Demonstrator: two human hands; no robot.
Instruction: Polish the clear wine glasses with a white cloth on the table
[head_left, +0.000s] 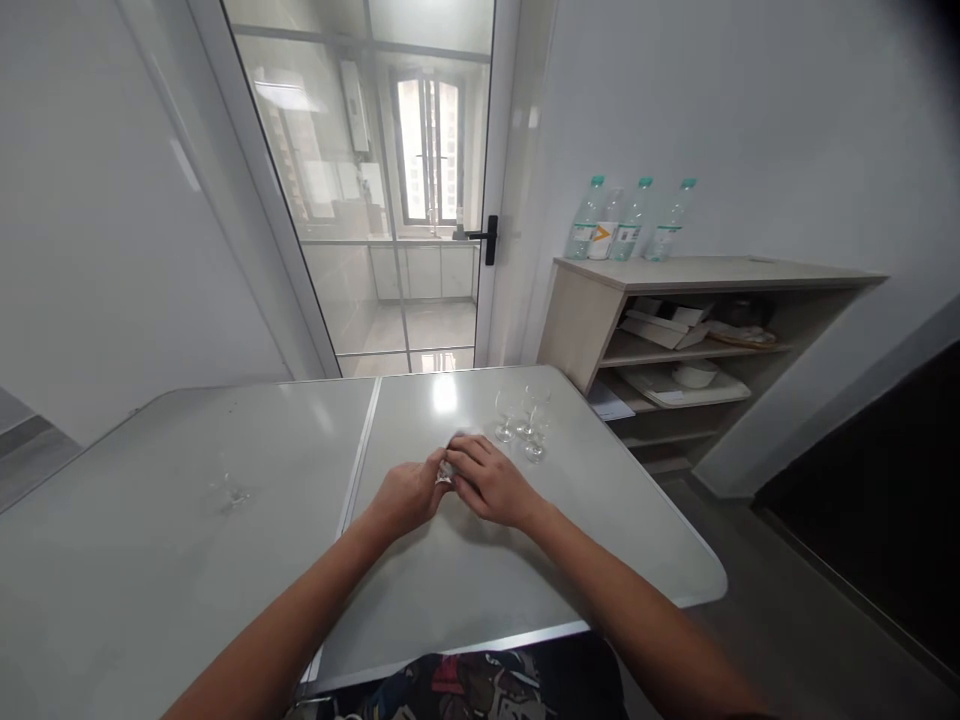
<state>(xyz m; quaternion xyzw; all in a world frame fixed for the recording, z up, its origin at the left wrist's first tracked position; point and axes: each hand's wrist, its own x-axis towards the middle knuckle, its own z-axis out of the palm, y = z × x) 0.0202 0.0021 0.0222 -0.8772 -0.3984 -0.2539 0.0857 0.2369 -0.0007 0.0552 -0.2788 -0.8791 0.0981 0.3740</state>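
Both hands meet above the middle of the white table (480, 590). My left hand (409, 495) is closed around a small clear glass (445, 472), which is mostly hidden by the fingers. Over the same glass curls my right hand (495, 485), its fingers wrapped round the upper side. Just beyond my hands, to the right, several clear stemmed glasses (535, 446) stand close together. Far to the left a single clear glass (234, 496) is on the table, faint against the white top; I cannot tell whether it stands or lies.
A metal seam (360, 450) divides the tabletop. At the right, a wooden shelf unit (585, 320) bears several plastic bottles (634, 220) on top, with boxes and a bowl (694, 374) inside. Behind the table is a glass door (360, 200) with a black handle (490, 240).
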